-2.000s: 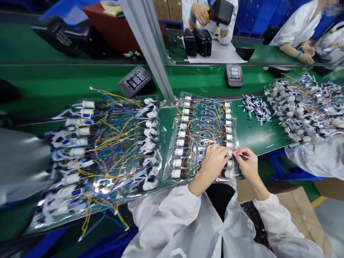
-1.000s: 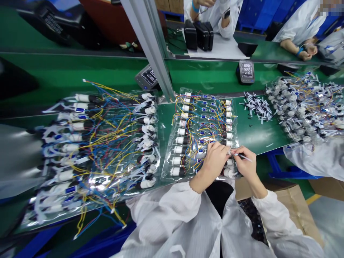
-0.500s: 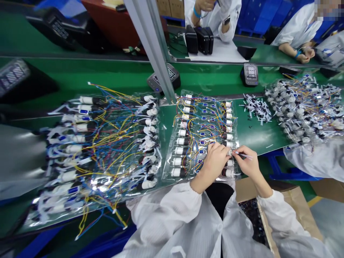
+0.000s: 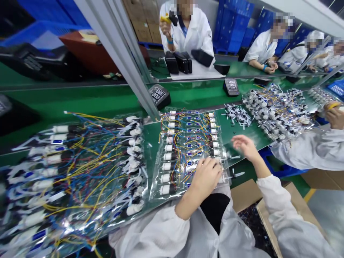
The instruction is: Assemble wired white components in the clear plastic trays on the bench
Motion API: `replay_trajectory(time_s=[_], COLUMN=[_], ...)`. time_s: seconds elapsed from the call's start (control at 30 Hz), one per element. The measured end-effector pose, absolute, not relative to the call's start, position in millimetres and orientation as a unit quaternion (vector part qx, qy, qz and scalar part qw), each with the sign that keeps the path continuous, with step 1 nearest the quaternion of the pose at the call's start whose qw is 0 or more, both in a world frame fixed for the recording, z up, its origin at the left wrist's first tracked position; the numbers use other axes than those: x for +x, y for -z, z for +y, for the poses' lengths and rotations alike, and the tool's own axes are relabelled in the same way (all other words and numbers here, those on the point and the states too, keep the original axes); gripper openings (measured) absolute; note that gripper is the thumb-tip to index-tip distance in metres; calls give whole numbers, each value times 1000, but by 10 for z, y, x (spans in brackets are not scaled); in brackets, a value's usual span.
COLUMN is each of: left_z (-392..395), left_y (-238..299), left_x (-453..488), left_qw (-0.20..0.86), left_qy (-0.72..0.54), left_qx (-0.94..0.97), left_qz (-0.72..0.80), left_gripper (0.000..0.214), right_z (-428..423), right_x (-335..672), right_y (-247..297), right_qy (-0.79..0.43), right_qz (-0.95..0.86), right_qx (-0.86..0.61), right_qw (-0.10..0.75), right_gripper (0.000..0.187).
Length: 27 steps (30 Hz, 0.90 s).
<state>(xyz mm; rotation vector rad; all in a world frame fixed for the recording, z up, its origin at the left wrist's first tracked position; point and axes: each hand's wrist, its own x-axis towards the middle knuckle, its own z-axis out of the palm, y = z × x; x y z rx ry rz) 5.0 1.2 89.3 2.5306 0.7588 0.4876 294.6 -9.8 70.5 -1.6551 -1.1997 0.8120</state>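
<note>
My left hand (image 4: 206,176) rests with curled fingers over the right-hand column of small white-and-black motors (image 4: 214,137) in a clear plastic tray (image 4: 156,186). Its fingertips are tucked down among the parts, so what they hold is hidden. My right hand (image 4: 246,147) is raised over the table's edge, right of the tray, with fingers stretched out and nothing visible in them. White strips (image 4: 238,174) stick out from the tray's right side, beneath and left of that hand. Beyond my right hand lies a heap of short white strips (image 4: 238,115).
A larger spread of wired motors (image 4: 57,159) covers the table at left. More wired parts (image 4: 276,111) are piled at right, near another person's hand (image 4: 335,116). A metal post (image 4: 134,61) rises behind the tray. Display units (image 4: 231,87) stand at the back. An open carton (image 4: 245,195) is below.
My right hand has left the motor by my left hand and moved up and right, opening. My left hand stays at the right column. The camera view has tilted up.
</note>
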Motion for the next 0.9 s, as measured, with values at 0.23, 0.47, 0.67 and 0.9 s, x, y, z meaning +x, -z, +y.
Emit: replay_trajectory(time_s=[0.23,0.47,0.67,0.9], left_z=[-22,-26,22,11], left_y=[-828,-821,-805,-698], left_x=[11,-31,-44,-17], left_qw=[204,248,278,278], left_qy=[-117,-142,-154,-171], left_qx=[946,927,916,913], left_qz=[224,242,245,246], left_gripper=[30,24,16,29], right_z=[489,308,-250,-279], right_x=[3736,3726,3665,3388], right_y=[-834,-775,-672,-639], right_qy=[-120,-152,-173,-114], right_qz=[-369,-407,-459,-470], right_qx=[-858,-874,-840,-828], right_qw=[336,218,231,283], right_gripper=[25,18,13,26])
